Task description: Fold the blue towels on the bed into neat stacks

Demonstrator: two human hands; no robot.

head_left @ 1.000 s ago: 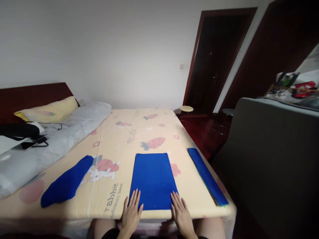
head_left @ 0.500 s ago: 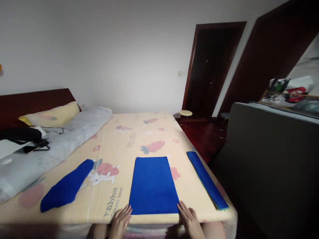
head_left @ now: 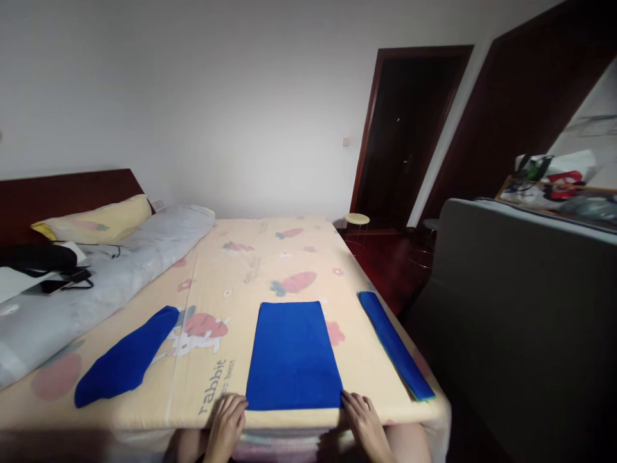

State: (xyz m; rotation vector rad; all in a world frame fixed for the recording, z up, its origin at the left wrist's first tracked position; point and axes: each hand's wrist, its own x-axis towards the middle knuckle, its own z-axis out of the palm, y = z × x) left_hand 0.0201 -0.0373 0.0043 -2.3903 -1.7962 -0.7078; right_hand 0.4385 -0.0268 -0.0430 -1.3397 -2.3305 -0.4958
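A flat rectangular blue cloth (head_left: pixel 295 357) lies on the bed near its front edge. My left hand (head_left: pixel 227 421) is at its near left corner, fingers bent and closed on the corner. At the near right corner, my right hand (head_left: pixel 362 418) has its fingertips closed on the cloth's edge. To the left lies a crumpled blue cloth (head_left: pixel 126 360), apart from both hands. A narrow folded blue strip of cloth (head_left: pixel 395 347) with a greenish edge rests along the bed's right side.
The bed (head_left: pixel 289 238) has a cream sheet with carrot and rabbit prints. A grey quilt (head_left: pixel 120 276), a yellow pillow (head_left: pixel 96 222) and a phone (head_left: pixel 55 285) are at the left. A stool (head_left: pixel 357 220) stands beyond the bed, and a dark grey panel (head_left: pixel 520 321) rises at the right.
My left hand's fingers have curled from lying straighter to gripping at the corner. The right fingers have drawn in slightly at theirs. The cloths lie as before; the view has shifted a little.
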